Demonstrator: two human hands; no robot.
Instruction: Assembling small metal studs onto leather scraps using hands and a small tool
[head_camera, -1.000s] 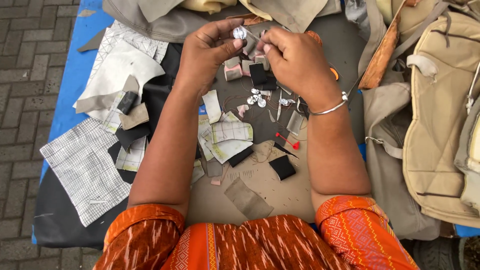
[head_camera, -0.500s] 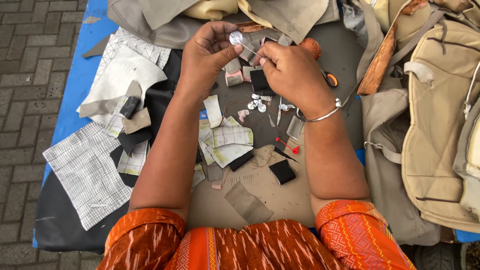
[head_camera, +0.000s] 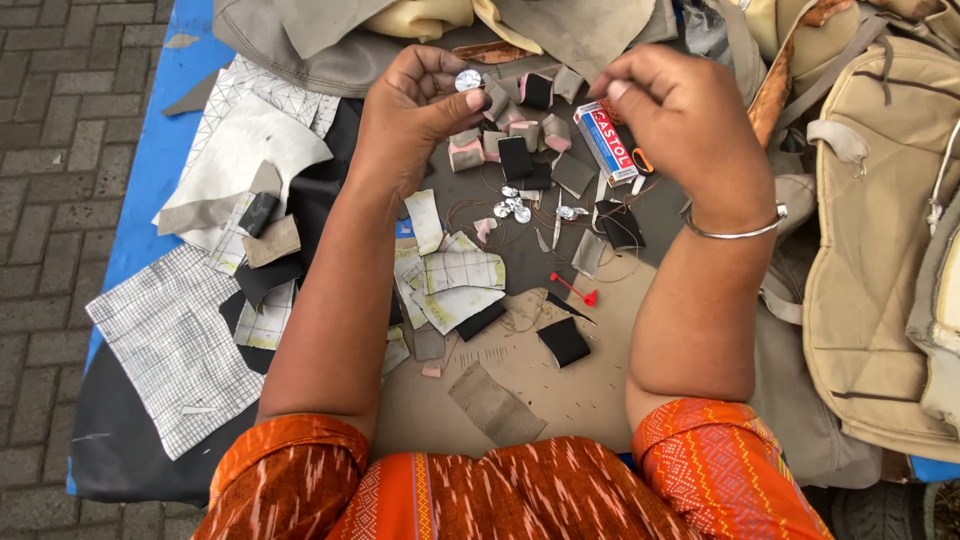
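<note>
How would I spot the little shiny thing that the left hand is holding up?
Start at the left hand, raised over the scrap-covered table. Pinched at its fingertips is a small round silvery disc. It is the only disc held up; similar shiny discs lie loose lower down among the dark scraps.

One package shows: a small oblong carton (head_camera: 608, 143) in red, white and blue, lying slanted on the dark sheet in the upper middle of the frame, just right of the cluster of small folded scraps and below the right hand's fingers.
</note>
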